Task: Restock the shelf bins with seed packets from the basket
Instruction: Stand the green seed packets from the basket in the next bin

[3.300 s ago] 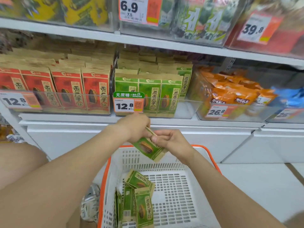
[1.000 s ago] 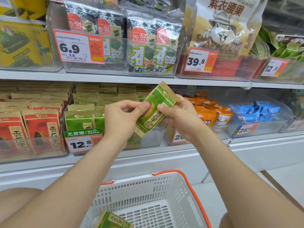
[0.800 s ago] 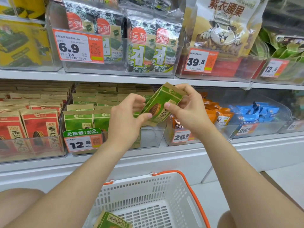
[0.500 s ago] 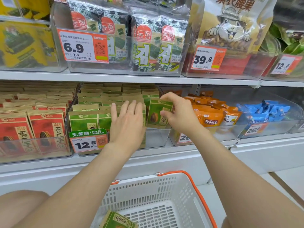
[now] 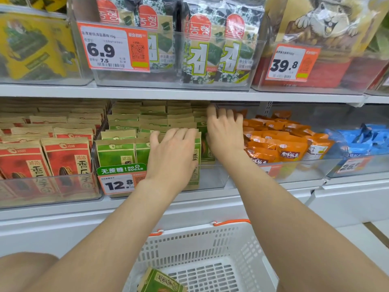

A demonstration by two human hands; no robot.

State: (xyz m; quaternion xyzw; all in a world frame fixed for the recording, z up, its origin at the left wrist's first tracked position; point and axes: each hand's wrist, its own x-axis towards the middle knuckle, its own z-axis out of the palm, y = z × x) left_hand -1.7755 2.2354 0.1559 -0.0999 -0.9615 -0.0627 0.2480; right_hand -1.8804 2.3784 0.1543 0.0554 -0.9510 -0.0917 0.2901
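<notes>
Left hand (image 5: 171, 157) pressing flat, fingers straight, against front green seed packets (image 5: 115, 152) in clear bin (image 5: 212, 178); right hand (image 5: 225, 133), fingers spread, touching right-side packets.

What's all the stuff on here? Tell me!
Green seed packets: many, green, middle lower bin.
Red seed packets: many, red, bin left of them.
Orange packets: many, orange, bin to the right.
Blue packets: several, blue, far right bin.
Seaweed packs: several, dark green, upper shelf.
Basket: one, white with orange handle, below shelf.
Packet in basket: one visible, green.
Left hand: one, on front green packets.
Right hand: one, in green bin's right side.
</notes>
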